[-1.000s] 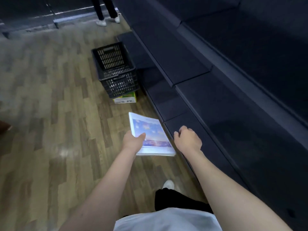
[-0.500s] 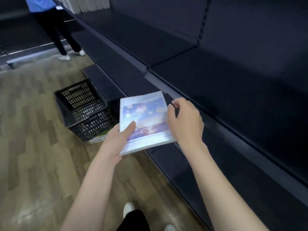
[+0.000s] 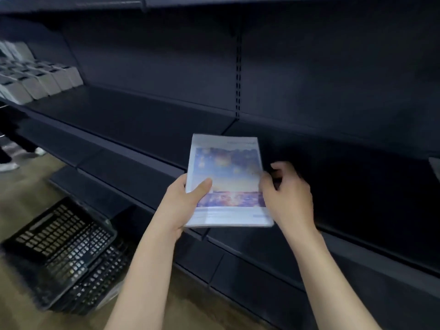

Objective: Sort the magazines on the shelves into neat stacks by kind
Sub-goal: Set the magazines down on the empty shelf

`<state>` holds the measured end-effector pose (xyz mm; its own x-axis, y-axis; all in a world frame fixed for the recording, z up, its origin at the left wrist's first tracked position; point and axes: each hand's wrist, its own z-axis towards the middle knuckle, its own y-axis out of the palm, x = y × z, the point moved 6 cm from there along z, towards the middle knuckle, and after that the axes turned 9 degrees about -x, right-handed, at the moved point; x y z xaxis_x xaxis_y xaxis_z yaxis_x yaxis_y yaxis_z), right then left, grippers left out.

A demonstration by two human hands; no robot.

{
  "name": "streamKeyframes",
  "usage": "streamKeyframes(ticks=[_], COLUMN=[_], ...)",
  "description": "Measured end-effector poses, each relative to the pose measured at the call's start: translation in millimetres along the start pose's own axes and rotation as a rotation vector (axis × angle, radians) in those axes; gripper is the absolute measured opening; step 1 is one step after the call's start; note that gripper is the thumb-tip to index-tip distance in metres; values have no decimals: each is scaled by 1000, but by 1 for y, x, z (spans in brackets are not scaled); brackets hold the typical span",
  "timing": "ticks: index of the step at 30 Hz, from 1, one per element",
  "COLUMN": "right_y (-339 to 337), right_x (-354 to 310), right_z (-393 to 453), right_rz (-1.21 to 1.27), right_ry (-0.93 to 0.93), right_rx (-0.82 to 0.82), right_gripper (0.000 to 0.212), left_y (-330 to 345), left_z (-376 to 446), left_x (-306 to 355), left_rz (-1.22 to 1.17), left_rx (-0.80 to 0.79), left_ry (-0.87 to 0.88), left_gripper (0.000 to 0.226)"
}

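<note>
Dark blue metal shelf (image 3: 133,120), bare board at mid-height. Thin stack of white-bordered magazines with a purple-orange cover picture (image 3: 227,182) held level over its front edge, long axis pointing toward the back panel. Left hand (image 3: 183,201) grips near-left corner, thumb on top. Right hand (image 3: 289,196), fingers loosely curled, touches the right edge; grip uncertain.

Both bare forearms reach up and forward from the bottom of the view, converging toward the middle. The left hand (image 3: 184,206) grips the left edge of a thin stack of magazines (image 3: 228,182), thumb lying across the cover and fingers hidden underneath. The right hand (image 3: 289,198) sits at the stack's right edge, fingers curled (whether they actually pinch it is blurred), wrist bent slightly inward.
</note>
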<state>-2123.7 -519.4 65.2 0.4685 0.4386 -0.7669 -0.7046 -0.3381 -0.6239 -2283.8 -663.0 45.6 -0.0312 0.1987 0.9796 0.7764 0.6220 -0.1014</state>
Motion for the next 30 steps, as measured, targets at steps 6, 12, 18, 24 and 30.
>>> streamKeyframes(ticks=[6, 12, 18, 24, 30], right_y=[-26, -42, -47, -47, -44], right_x=[38, 58, 60, 57, 53], right_z=[19, 35, 60, 86, 106], right_rz=[-58, -92, -105, -112, -141], right_ry=[65, 84, 89, 130, 168], right_rx=[75, 47, 40, 84, 130], right_gripper=[31, 31, 30, 30, 29], left_y=[24, 43, 58, 58, 57], left_z=[39, 59, 91, 132, 169], left_x=[8, 14, 26, 33, 44], left_rz=[-18, -16, 137, 179, 207], left_rx=[-51, -51, -106, -115, -145], left_ry=[-9, 35, 66, 38, 111], left_gripper=[25, 30, 25, 19, 13])
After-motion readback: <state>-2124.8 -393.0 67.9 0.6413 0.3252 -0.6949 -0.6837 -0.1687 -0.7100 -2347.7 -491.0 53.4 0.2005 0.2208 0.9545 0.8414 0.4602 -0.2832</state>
